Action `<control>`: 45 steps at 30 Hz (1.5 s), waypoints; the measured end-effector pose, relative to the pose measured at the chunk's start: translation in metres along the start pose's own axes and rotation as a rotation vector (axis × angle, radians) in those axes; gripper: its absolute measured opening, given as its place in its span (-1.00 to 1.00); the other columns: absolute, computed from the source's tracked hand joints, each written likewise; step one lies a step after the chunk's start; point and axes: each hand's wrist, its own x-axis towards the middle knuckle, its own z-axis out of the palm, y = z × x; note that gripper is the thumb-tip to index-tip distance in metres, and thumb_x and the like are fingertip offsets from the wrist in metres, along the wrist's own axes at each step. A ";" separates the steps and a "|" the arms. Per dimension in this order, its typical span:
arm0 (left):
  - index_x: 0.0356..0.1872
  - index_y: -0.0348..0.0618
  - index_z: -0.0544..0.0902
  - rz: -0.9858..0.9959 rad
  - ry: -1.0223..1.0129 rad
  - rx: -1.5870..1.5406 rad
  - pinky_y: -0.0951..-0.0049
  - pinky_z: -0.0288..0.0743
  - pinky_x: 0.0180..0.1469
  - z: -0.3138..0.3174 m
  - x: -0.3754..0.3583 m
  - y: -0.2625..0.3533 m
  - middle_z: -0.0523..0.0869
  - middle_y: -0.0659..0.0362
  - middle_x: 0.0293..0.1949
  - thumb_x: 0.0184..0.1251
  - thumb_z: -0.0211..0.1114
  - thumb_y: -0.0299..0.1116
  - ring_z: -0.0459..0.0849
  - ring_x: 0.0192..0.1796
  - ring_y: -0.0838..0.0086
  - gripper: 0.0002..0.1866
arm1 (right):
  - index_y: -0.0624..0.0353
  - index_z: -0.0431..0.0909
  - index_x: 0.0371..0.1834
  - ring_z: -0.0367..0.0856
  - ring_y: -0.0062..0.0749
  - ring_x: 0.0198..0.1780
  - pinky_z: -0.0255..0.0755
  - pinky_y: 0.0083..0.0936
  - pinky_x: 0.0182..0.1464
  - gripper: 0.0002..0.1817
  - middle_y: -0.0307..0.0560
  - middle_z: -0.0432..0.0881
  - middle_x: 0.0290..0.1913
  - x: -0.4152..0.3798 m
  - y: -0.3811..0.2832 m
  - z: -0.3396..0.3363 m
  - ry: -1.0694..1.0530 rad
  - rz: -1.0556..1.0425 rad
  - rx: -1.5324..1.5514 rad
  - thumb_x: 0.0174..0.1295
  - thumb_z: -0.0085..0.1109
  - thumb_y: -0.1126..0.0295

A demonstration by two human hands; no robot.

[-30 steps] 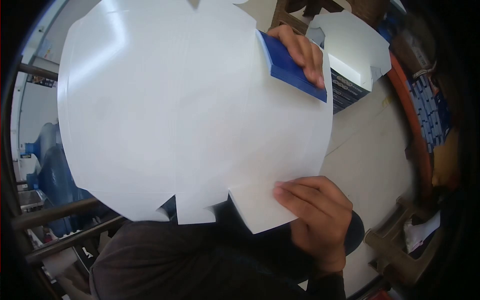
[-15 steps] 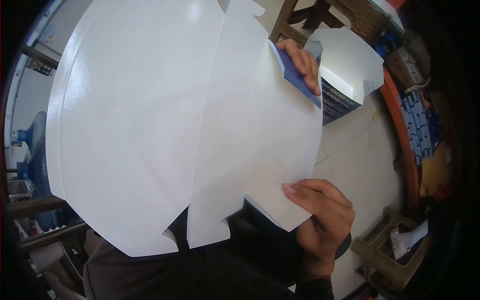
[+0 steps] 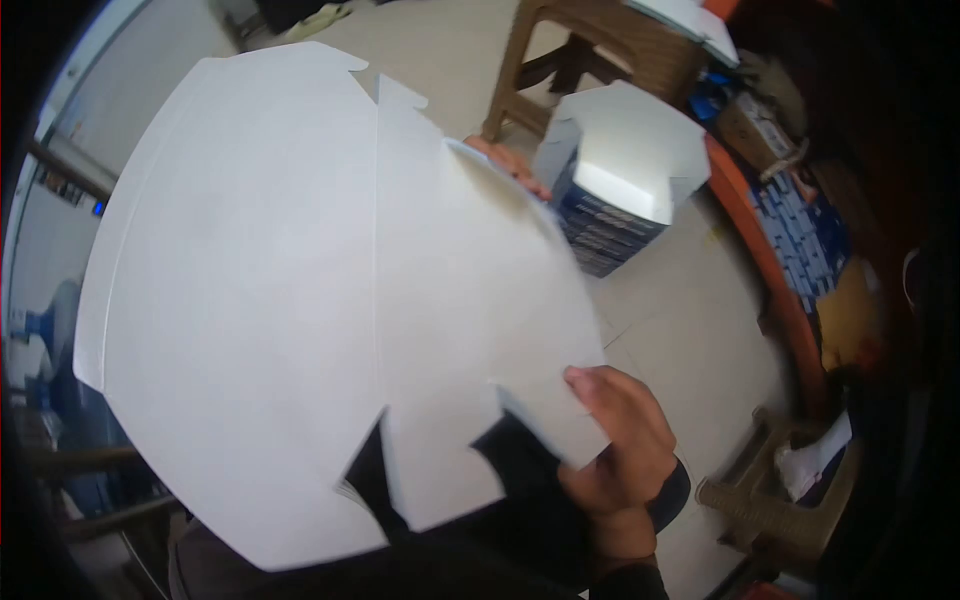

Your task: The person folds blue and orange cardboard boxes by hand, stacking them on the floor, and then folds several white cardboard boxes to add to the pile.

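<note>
In the head view, a large white die-cut cardboard sheet [image 3: 260, 330] is held up close, filling the frame from nine to five o'clock and hiding most of what lies behind it. Its lower corner is pinched by the right hand [image 3: 620, 440] at five o'clock. At one o'clock, only fingertips of the left hand [image 3: 510, 160] are seen over the far edge; its grip cannot be told. Beyond, a blue-printed box [image 3: 610, 195] stands on the floor beside a wooden stool [image 3: 590, 40].

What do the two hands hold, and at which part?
Both hold the white carton blank: one hand pinches its lower right flap, the other hand grips its far edge, mostly hidden.
</note>
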 end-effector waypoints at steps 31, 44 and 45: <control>-0.68 -0.24 0.31 0.143 0.574 1.475 0.44 0.02 -0.52 0.136 0.024 -0.086 0.40 0.32 -0.70 0.71 0.01 0.01 0.26 -0.56 0.67 -0.31 | 0.59 -0.05 0.57 0.27 0.15 0.54 0.15 -0.15 0.55 0.17 0.51 0.31 0.45 -0.004 0.114 -0.030 0.582 0.509 0.150 0.15 0.59 0.14; -0.69 -0.23 0.24 0.018 0.495 1.422 0.39 -0.04 -0.50 0.158 0.021 -0.099 0.34 0.29 -0.74 0.73 -0.09 0.08 0.21 -0.58 0.65 -0.28 | 0.35 0.45 0.34 0.51 -0.17 0.38 0.30 -0.25 0.49 -0.11 0.08 0.64 0.26 -0.007 0.130 -0.072 0.377 0.533 0.654 -0.07 0.73 0.30; -0.68 -0.24 0.26 0.005 0.520 1.415 0.39 -0.02 -0.50 0.159 0.020 -0.100 0.36 0.29 -0.73 0.74 -0.12 0.08 0.22 -0.57 0.65 -0.27 | 0.35 0.49 0.31 0.54 -0.19 0.35 0.34 -0.26 0.47 -0.15 0.08 0.67 0.22 -0.007 0.131 -0.076 0.362 0.546 0.654 -0.06 0.73 0.30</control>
